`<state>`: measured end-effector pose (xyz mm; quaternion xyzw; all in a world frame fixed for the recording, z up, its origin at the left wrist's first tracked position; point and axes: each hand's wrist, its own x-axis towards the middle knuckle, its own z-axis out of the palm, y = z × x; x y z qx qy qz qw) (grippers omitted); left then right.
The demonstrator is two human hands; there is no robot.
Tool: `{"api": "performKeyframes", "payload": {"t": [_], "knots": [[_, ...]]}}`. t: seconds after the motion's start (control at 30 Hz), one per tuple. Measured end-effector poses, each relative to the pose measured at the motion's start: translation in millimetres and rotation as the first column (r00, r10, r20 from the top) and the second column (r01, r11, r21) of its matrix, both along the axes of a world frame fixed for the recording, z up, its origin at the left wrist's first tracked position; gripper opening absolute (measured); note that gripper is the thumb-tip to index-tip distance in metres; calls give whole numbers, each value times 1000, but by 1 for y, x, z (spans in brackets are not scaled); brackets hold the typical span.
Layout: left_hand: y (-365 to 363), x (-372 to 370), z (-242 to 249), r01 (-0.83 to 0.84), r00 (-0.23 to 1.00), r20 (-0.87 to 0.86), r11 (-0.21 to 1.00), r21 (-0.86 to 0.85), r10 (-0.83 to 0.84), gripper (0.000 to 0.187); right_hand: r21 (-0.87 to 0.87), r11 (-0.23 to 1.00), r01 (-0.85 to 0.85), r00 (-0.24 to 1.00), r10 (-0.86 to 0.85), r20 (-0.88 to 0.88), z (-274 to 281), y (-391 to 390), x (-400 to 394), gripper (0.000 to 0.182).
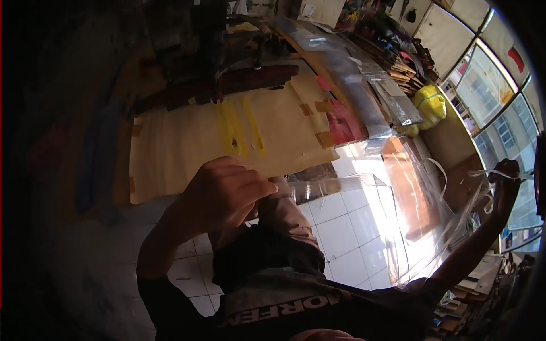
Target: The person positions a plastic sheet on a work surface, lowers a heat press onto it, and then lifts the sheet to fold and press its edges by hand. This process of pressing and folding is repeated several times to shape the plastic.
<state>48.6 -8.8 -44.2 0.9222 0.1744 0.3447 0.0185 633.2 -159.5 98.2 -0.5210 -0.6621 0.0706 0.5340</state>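
My left hand [227, 187] is closed in a pinch in front of the work table, just off the edge of a tan paper sheet [187, 145]. From its fingertips a clear plastic sheet [318, 186] stretches rightward over my lap and the floor. Far to the right, my raised right hand [505, 170] is closed around the gathered plastic, with thin loose strips hanging beside it. Glare hides much of the plastic's middle. Yellow tape strips [232, 128] and brown tape pieces [324, 140] lie on the tan sheet.
A dark machine with a long reddish-brown bar [256, 79] stands across the table's back. Beyond the table's right end are stacked clear sheets [392, 99], a yellow bag [430, 107] and a window [483, 85]. Piled flat pieces [472, 284] sit at lower right, and white floor tiles [341, 238] show below.
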Motion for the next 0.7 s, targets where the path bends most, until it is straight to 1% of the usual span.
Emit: {"api": "performKeyframes", "payload": {"t": [0.03,0.07,0.1,0.13,0.2,0.23,0.27,0.33,0.37,0.4,0.47,0.5,0.53,0.57,0.6,0.63,0.67,0.7], "knots": [[-1,-5,10,0,1000,-4,1000,5,0,20,-38,998,-41,996,37,-82,-2,8,-21,14],[-3,-10,22,-23,996,-85,1000,2,23,20,-70,994,-87,984,75,-164,-2,16,-31,15],[-2,-14,31,-49,985,-165,999,0,48,21,-72,990,-118,992,114,-52,-5,27,-26,18],[1,-14,37,-54,984,-167,999,8,55,21,-64,990,-123,991,120,-53,-8,34,-27,18],[10,-12,46,-117,986,-98,978,175,135,19,-168,979,-117,991,106,-76,-13,43,-31,20],[18,-9,49,-108,991,-55,969,220,123,17,-208,974,-87,992,67,-102,-13,43,-19,23],[24,-4,53,-109,991,-57,969,222,125,17,-206,974,-89,992,69,-104,-9,43,-9,23],[33,10,60,-175,984,41,877,447,175,17,-370,923,-102,977,163,137,7,46,11,34],[38,18,58,-222,975,99,847,483,199,20,-220,976,5,998,10,67,5,37,26,43],[40,26,59,-229,973,97,843,487,208,20,-85,989,121,992,-122,-11,6,26,36,43],[43,40,63,-331,934,291,806,491,207,22,63,949,310,935,-316,160,32,2,30,33],[46,45,67,-346,930,295,797,495,220,22,289,872,395,746,-488,453,42,-20,40,30],[51,49,71,-401,907,330,771,495,261,23,520,765,379,438,-644,628,50,-32,49,27],[55,52,74,-450,885,361,745,493,296,24,511,806,299,738,-535,412,48,-21,-32,26],[59,56,77,-452,884,358,745,491,300,24,572,803,170,934,-315,166,45,-9,-114,31],[63,60,81,-505,854,381,744,438,355,26,618,758,208,923,-361,132,39,-10,-117,35],[66,62,85,-552,822,401,740,384,405,28,617,758,211,922,-365,132,29,-7,-112,35],[68,63,89,-576,808,349,761,299,474,34,633,708,314,841,-517,161,12,-2,-103,27]]}}
